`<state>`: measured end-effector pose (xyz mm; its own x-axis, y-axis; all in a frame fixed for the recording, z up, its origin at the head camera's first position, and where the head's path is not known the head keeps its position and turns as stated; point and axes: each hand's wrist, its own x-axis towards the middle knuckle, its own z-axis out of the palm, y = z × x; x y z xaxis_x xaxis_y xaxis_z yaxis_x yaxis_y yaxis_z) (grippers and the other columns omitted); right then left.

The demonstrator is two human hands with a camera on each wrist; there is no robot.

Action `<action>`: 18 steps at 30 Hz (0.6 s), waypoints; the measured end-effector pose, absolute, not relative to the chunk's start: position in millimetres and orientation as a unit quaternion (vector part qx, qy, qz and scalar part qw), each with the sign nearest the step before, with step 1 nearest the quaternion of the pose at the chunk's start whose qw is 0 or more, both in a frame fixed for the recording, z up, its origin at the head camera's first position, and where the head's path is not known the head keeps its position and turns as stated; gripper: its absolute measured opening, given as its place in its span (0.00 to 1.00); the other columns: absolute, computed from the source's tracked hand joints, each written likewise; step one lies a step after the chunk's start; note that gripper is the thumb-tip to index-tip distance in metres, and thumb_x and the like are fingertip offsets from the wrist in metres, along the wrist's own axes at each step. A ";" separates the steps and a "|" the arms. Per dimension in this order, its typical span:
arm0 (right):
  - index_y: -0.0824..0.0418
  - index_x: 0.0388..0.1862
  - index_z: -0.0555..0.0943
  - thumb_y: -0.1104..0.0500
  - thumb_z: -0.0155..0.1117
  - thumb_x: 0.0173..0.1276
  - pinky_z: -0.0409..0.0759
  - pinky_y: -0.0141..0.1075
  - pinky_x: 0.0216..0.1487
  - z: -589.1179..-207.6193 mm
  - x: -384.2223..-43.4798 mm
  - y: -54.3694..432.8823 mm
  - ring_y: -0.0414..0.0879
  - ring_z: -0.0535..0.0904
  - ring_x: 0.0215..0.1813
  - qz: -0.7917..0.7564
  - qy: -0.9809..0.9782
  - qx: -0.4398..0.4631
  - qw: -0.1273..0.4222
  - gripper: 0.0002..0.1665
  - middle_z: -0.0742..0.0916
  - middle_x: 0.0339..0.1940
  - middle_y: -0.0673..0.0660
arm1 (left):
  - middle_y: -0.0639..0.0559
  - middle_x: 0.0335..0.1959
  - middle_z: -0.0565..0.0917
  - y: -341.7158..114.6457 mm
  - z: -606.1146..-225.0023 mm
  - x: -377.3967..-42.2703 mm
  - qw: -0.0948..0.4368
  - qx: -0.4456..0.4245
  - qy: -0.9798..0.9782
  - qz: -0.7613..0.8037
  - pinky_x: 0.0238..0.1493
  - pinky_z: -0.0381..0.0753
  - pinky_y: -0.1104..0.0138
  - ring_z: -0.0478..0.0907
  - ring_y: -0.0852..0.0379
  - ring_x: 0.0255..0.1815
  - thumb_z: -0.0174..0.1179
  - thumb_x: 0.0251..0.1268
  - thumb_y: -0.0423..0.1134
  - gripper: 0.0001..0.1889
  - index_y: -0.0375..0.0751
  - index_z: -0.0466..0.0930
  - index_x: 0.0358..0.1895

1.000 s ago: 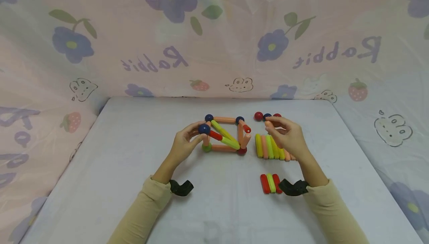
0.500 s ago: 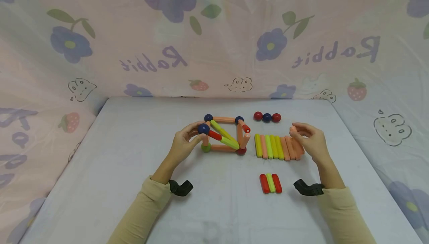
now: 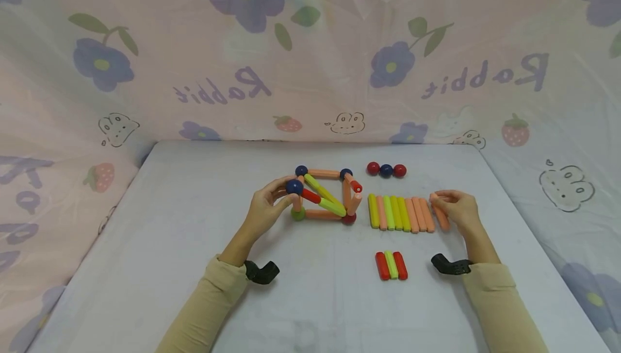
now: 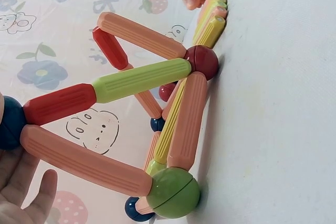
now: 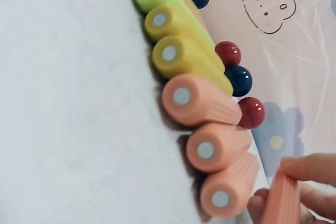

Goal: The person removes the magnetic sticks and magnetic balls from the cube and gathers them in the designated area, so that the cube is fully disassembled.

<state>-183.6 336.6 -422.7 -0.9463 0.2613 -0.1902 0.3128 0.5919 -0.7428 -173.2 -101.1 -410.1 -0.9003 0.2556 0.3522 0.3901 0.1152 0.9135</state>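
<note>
My left hand (image 3: 266,212) grips a blue ball (image 3: 294,186) at the raised corner of a magnetic stick-and-ball frame. From that ball a red rod (image 4: 60,104) and a lime rod (image 4: 142,81) run in line down to a dark red ball (image 4: 203,62). A peach rod (image 4: 86,160) links it to the green ball (image 4: 173,192). With thumb and fingertips my right hand (image 3: 460,212) pinches a peach magnetic rod (image 3: 440,216), just right of a row of loose rods (image 3: 399,214). Whether the held rod's lower end touches the table cannot be told.
Two red balls and one blue ball (image 3: 386,171) stand in line behind the row. Nearer me lie two red rods with a lime rod (image 3: 391,265) between them. A patterned cloth (image 3: 320,73) rises behind the white table (image 3: 194,180).
My right hand has moved right and then down with the peach rod, from above the row to beside its right end. The left hand stays on the blue ball.
</note>
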 end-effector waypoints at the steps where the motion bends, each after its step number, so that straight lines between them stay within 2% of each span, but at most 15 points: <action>1: 0.70 0.62 0.74 0.47 0.61 0.69 0.75 0.22 0.32 -423.8 -183.8 337.1 0.25 0.71 0.30 -0.416 0.894 0.163 0.033 0.32 0.77 0.26 0.32 | 0.32 0.60 0.77 -101.3 -410.2 -173.2 0.053 -0.217 -0.745 -0.629 0.60 0.74 0.82 0.74 0.78 0.53 0.61 0.64 0.30 0.23 0.27 0.71 0.61; 7: 0.72 0.58 0.76 0.48 0.63 0.67 0.76 0.25 0.29 -427.9 -186.5 337.5 0.28 0.72 0.27 -0.398 0.900 0.173 0.041 0.32 0.78 0.24 0.36 | 0.32 0.59 0.77 -101.8 -410.3 -173.3 0.051 -0.214 -0.745 -0.630 0.60 0.74 0.82 0.74 0.77 0.54 0.60 0.64 0.30 0.23 0.27 0.71 0.61; 12: 0.75 0.56 0.76 0.50 0.64 0.66 0.78 0.25 0.28 -430.1 -189.9 337.8 0.26 0.75 0.24 -0.395 0.903 0.162 0.040 0.31 0.82 0.24 0.38 | 0.32 0.60 0.77 -102.0 -409.7 -173.1 0.048 -0.210 -0.745 -0.631 0.60 0.74 0.82 0.74 0.77 0.54 0.60 0.64 0.29 0.22 0.28 0.71 0.61; 14: 0.75 0.55 0.77 0.51 0.64 0.67 0.79 0.24 0.28 -430.8 -190.4 337.7 0.26 0.75 0.24 -0.396 0.904 0.158 0.040 0.30 0.85 0.27 0.43 | 0.32 0.60 0.77 -101.9 -409.4 -172.9 0.048 -0.211 -0.745 -0.631 0.60 0.74 0.82 0.74 0.78 0.54 0.60 0.64 0.29 0.22 0.28 0.71 0.61; 18: 0.76 0.54 0.77 0.53 0.63 0.67 0.80 0.24 0.28 -431.2 -188.9 336.6 0.26 0.76 0.23 -0.385 0.910 0.150 0.033 0.28 0.89 0.35 0.60 | 0.32 0.60 0.77 -101.4 -409.0 -173.0 0.048 -0.212 -0.745 -0.631 0.60 0.74 0.82 0.74 0.77 0.54 0.60 0.64 0.29 0.22 0.27 0.71 0.61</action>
